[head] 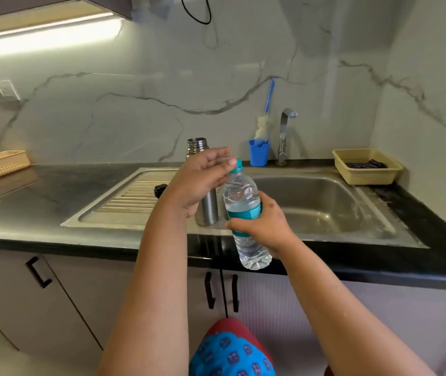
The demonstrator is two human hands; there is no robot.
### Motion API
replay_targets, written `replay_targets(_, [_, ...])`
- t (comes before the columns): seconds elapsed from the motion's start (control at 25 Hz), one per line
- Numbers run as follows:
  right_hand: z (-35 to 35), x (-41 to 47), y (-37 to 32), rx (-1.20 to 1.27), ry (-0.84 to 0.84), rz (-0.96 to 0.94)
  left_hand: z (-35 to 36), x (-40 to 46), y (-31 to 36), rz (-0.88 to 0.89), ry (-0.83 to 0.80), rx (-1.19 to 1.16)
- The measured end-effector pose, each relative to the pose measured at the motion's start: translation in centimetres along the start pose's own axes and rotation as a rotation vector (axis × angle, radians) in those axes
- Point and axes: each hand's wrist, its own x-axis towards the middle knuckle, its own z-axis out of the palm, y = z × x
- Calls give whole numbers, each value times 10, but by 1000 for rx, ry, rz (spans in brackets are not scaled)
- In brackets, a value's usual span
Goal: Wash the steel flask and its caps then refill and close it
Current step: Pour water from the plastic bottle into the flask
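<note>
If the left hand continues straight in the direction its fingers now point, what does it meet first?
Most likely the teal cap of the plastic water bottle: the left hand points right, fingertips nearly at it. Depth is unclear.

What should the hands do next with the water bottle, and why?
Probably twist off the teal cap. The right hand grips the plastic water bottle round its label, the left hand has fingertips at the cap, and the steel flask stands open-mouthed on the drainboard, waiting to be refilled.
</note>
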Motion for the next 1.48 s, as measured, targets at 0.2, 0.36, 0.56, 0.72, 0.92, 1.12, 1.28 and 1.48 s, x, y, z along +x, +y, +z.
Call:
replay_targets(0.2, [4,16,-2,-34,-4,-31,-3,17,-1,95,97,71])
replay_targets(0.36, [10,32,-5,-36,-18,-15,-16,30,-7,162,265,43])
replay_targets(0.56, [5,63,-14,-98,-2,-29,-60,33,-52,59,465,-277])
replay_targets(0.72, [-4,104,-29,-207,25,-128,-81,30,-114,-84,495,-571])
replay_targets(0.92, [-12,158,-36,-464,61,-200,-75,45,-154,-68,541,-591])
replay_targets(1.12, [-13,182,-40,-675,20,-309,-63,53,-182,18,755,-163])
replay_targets(1.28, [-11,193,-44,-860,-16,-365,-64,56,-191,71,722,18])
replay_targets(1.48, [-16,198,-50,-975,2,-391,-67,52,-189,53,728,68])
